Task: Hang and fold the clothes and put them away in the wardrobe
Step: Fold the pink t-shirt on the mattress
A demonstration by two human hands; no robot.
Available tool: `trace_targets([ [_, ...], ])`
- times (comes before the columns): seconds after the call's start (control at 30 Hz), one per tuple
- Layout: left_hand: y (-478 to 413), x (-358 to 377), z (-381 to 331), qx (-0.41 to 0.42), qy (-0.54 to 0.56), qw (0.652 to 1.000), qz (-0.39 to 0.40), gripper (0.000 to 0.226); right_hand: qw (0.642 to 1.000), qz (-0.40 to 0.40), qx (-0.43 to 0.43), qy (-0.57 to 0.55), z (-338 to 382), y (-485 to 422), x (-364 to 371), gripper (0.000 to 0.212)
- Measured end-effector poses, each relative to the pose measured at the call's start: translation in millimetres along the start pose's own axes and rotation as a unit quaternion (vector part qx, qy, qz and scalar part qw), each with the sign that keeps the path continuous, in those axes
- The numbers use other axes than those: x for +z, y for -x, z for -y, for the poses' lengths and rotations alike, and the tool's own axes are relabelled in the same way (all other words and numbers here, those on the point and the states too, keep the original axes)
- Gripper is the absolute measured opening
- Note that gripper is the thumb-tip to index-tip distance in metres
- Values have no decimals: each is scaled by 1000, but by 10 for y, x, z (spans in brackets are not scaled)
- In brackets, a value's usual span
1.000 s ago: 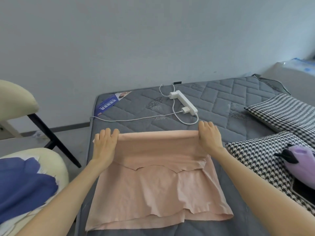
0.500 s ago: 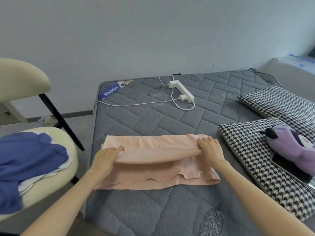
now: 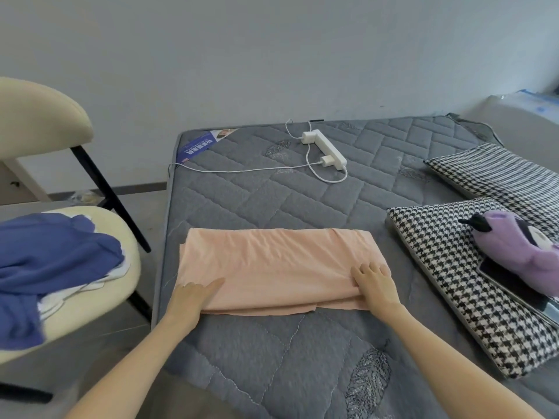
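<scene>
- The peach garment (image 3: 272, 264) lies folded into a long band across the near part of the grey quilted mattress (image 3: 272, 358), which gives it a flat bed for creasing.
- The left hand (image 3: 193, 293) rests flat, fingers spread, on the band's near left corner; it grips nothing and pins the layers.
- The right hand (image 3: 373, 284) lies open on the near right corner, likely pressing the fold.
- More clothes (image 3: 45, 261) wait on the cream chair (image 3: 115, 225).
</scene>
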State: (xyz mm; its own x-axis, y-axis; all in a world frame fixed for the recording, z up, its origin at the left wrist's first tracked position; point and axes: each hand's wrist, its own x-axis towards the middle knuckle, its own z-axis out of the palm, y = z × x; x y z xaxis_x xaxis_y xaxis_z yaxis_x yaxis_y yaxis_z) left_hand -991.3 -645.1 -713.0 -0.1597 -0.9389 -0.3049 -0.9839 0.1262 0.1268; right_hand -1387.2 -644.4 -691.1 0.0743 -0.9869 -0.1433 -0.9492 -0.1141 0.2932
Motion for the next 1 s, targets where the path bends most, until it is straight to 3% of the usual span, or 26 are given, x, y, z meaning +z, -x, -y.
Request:
trace_targets([
  [0.1,20,51,-29,-34,54,996,-59,44,998,57,-3,1,56,24,58,34],
  [0.13,-5,50,-21,-28,21,998,-54,43,996,86,-7,-3,75,25,73,39],
  [0.2,-39,-7,-17,-17,-50,998,45,66,989,142,-16,-25,94,-1,59,45],
  [0.27,-109,-147,-16,-21,-42,986,160,91,980,187,-26,-63,105,-52,-23,43],
  [0.33,-222,-269,-10,-38,2,981,191,88,975,190,-42,-111,143,-103,-133,33],
  [0.37,-252,-309,-17,-53,38,984,164,78,973,176,-52,-142,186,-122,-183,27],
  [0.43,-294,-327,-26,-114,121,986,33,55,961,138,-68,-229,333,-155,-279,15],
  [0.53,-374,-293,21,-230,243,936,-113,48,944,106,-98,-298,669,-227,-416,10],
  [0.67,-559,-209,246,-320,398,853,-106,48,940,92,-146,-293,1118,-380,-531,24],
  [0.77,-671,-185,382,-312,477,812,-129,28,932,95,-172,-306,1338,-557,-629,29],
  [0.9,-799,-178,510,-289,547,764,-182,27,915,84,-202,-338,1674,-846,-837,30],
  [1.0,-875,-190,641,-263,593,739,-180,19,907,48,-235,-345,2036,-1046,-975,30],
])
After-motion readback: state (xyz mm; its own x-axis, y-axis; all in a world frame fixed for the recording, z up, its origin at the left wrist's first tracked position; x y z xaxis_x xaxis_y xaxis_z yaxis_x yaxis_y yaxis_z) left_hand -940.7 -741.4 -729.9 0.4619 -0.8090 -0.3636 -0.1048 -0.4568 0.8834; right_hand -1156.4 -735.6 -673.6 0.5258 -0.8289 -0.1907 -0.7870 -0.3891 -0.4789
